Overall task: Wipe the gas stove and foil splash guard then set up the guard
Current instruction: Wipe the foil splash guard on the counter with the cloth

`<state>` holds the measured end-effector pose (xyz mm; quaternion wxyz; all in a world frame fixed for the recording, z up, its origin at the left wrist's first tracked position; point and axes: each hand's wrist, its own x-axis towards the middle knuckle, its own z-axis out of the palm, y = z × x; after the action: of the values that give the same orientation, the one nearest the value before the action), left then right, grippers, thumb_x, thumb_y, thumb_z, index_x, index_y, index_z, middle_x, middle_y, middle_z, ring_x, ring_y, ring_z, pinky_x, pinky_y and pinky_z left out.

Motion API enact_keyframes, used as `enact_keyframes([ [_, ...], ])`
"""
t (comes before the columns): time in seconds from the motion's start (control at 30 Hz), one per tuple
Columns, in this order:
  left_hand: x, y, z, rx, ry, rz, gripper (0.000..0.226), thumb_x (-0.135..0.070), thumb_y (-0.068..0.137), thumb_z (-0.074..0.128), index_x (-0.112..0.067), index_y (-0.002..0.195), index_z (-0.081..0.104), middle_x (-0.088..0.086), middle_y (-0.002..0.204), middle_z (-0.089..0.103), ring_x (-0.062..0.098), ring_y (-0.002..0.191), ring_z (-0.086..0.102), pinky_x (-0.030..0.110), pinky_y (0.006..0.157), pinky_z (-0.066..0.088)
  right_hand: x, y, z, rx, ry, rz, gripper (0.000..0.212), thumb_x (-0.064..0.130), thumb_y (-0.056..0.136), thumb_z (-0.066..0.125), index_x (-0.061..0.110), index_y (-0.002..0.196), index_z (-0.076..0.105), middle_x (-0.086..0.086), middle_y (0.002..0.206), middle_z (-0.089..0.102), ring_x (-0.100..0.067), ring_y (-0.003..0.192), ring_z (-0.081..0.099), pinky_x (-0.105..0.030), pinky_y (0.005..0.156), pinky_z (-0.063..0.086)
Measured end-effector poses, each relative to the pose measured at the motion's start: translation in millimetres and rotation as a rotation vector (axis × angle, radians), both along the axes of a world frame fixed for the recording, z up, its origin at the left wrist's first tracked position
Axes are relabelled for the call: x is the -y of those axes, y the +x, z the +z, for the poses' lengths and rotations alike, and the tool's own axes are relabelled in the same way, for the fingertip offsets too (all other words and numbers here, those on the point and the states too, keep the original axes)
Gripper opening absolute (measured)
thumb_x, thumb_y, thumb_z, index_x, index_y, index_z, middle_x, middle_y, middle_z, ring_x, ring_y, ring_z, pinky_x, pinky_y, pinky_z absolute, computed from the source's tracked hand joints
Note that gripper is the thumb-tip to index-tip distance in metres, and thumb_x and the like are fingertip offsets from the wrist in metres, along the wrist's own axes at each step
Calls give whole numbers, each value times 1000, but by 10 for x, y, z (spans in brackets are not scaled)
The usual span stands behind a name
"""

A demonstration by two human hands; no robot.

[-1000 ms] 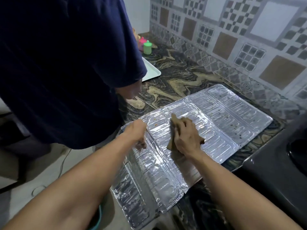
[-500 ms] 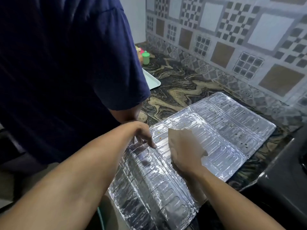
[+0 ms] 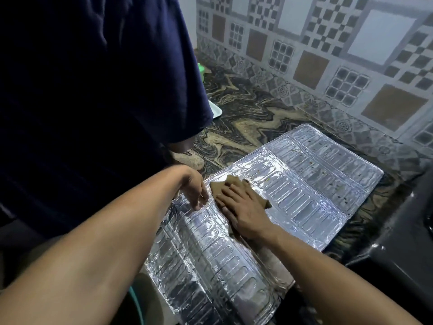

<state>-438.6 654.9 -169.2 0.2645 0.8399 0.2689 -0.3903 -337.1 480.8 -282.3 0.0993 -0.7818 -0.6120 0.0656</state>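
Right hand (image 3: 243, 207) and cloth (image 3: 228, 184) now farther up foil guard (image 3: 316, 191)

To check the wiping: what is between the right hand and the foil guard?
In the head view, a brown cloth lies flat under the right hand, between its straight fingers and the foil guard.

Inspector A: What did the wearer's own body show?

Inspector B: Two forearms entered from the lower edge. Both were bare to the frame's edge; no sleeve, cuff, watch, ring or glove was visible on them.

Inspector A: And the hands?

Inspector B: The left hand (image 3: 195, 190) and the right hand (image 3: 243, 207) were bare, with short nails. No markings were discernible.
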Motion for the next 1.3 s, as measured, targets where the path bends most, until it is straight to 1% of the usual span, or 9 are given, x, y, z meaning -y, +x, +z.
enact_keyframes([
  [0.17, -67, -123, -221, 146, -107, 175, 63, 1, 80, 73, -7, 138, 51, 5, 134, 61, 15, 122, 57, 21, 105, 39, -124, 369, 12, -75, 105, -392, 52, 48, 98, 19, 33, 141, 45, 5, 157, 30, -19, 149, 8, -52, 119, 1],
  [0.3, 19, -131, -437, 379, -30, 371, 36, 4, 81, 73, 7, 116, 65, 13, 103, 73, 24, 85, 73, 29, 67, 61, -255, 132, 18, -220, 107, -172, 43, 31, 98, 33, 23, 137, 51, -2, 151, 40, -25, 147, 17, -54, 119, 8],
  [0.43, 164, -110, -461, 362, 418, 204, 45, -43, 60, 90, -20, 96, 75, -7, 94, 74, 12, 91, 70, 25, 76, 56, -273, 208, -122, -72, 111, -46, 44, 33, 99, 35, 22, 139, 49, -1, 152, 39, -22, 146, 21, -54, 118, 14],
  [0.6, 285, -99, -546, 400, 433, 258, 32, -32, 73, 84, -12, 96, 73, -4, 76, 74, 15, 84, 68, 35, 79, 56, -395, 398, -25, -153, 126, -414, 40, 28, 99, 34, 27, 133, 53, -6, 157, 29, -27, 148, 12, -52, 118, 3],
  [0.77, 276, -125, -488, 457, 428, 308, 30, -20, 76, 81, -9, 101, 69, 3, 96, 71, 22, 91, 69, 35, 82, 57, -405, 172, -115, -122, 54, 9, 47, 25, 94, 35, 23, 137, 51, -5, 152, 39, -26, 146, 21, -52, 119, 4],
  [1.03, 327, -157, -431, 438, 399, 210, 43, -21, 69, 86, -2, 102, 65, 2, 96, 69, 21, 95, 64, 44, 87, 52, -388, 742, 104, -191, 113, -580, 43, 12, 99, 38, 26, 137, 51, -9, 156, 29, -31, 147, 12, -55, 119, 0],
  [1.1, 344, -155, -398, 448, 389, 198, 39, -15, 71, 84, -1, 102, 66, 3, 95, 69, 21, 92, 65, 44, 86, 52, -400, 629, 98, -258, 119, -533, 42, 9, 99, 38, 26, 135, 52, -11, 156, 29, -32, 146, 14, -56, 118, -1],
  [1.23, 350, -154, -345, 435, 384, 195, 35, -9, 70, 83, -3, 100, 65, 4, 97, 67, 22, 93, 64, 44, 84, 54, -278, 411, -86, -178, 104, -86, 40, 15, 97, 47, 23, 135, 53, -6, 151, 40, -26, 144, 22, -59, 118, 5],
  [1.3, 337, -136, -336, 419, 381, 190, 30, -4, 71, 82, 1, 97, 67, 6, 97, 67, 21, 89, 67, 43, 81, 57, -262, 638, -71, -160, 134, -183, 40, 13, 95, 49, 24, 134, 54, -3, 150, 42, -25, 144, 22, -57, 118, 8],
])
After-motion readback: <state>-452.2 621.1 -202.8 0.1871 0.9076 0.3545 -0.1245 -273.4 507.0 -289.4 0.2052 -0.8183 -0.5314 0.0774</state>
